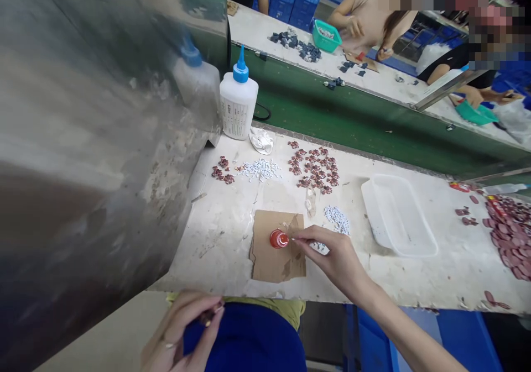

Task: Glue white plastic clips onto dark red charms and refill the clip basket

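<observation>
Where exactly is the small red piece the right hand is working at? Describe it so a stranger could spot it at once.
Start at the white worktable and find the brown cardboard sheet near its front edge. The small red piece sits on the cardboard's upper part, right at the fingertips of the right hand. Unlike the dark maroon pieces heaped farther back, it is bright red, glossy and alone.

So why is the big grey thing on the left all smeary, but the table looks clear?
Head view: the grey metal panel sits close and looks streaky, dimly mirroring the glue bottle; the cardboard, red piece and right hand are sharp under even light; straight edges bend near the frame's sides; the left hand is slightly soft.
</observation>
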The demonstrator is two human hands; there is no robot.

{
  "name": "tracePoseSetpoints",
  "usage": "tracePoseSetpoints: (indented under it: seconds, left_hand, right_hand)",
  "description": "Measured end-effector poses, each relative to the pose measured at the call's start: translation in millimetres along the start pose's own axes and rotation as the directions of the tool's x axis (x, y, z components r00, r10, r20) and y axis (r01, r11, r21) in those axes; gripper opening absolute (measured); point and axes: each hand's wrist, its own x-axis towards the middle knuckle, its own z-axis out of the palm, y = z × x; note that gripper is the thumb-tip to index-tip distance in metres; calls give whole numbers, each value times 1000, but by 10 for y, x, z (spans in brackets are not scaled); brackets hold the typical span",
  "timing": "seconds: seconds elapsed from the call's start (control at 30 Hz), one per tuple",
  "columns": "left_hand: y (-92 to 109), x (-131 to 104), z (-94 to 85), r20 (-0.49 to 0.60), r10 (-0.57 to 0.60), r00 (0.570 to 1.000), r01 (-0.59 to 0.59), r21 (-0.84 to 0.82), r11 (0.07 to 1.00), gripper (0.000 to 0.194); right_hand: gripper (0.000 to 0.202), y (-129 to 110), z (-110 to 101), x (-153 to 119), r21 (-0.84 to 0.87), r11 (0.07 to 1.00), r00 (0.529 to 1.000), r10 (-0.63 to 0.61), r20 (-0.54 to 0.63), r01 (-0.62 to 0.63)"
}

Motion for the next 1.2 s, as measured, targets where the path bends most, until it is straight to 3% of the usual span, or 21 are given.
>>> tracePoseSetpoints:
  seconds: [0.1, 0.3, 0.5, 0.6, 0.83, 1.03, 1.2]
  left_hand:
    - [-5, 142, 147, 111, 75, 991, -76, 1, 997, 34]
    - [56, 324, 271, 126, 109, 986, -113, 21, 993, 29]
    - [72, 365, 296, 86, 122, 989, -124, 11, 992, 20]
    - [10, 356, 286, 121, 87, 989, -90, 26, 996, 32]
    - [-82, 332, 232, 183, 9, 983, -17, 37, 999, 23]
    - [-118, 319, 252, 156, 31, 987, -36, 29, 999, 25]
    - [-60, 379, 271, 30, 21, 999, -21, 8, 1000, 33]
  right_hand:
    - [13, -62, 32, 9, 23, 1000, 1000, -21, 9, 20]
    - [15, -49, 67, 57, 14, 997, 997, -76, 7, 76]
    - [14, -24, 92, 51, 53, 997, 998, -63, -7, 63]
    - [12, -10, 104, 35, 75, 996, 999, -36, -25, 38]
    - [14, 32, 150, 9, 114, 993, 999, -41, -30, 45]
    - [16, 38, 142, 20, 158, 987, 999, -33, -31, 37]
    - [13, -14, 126, -1, 231, 973, 994, 35, -99, -11]
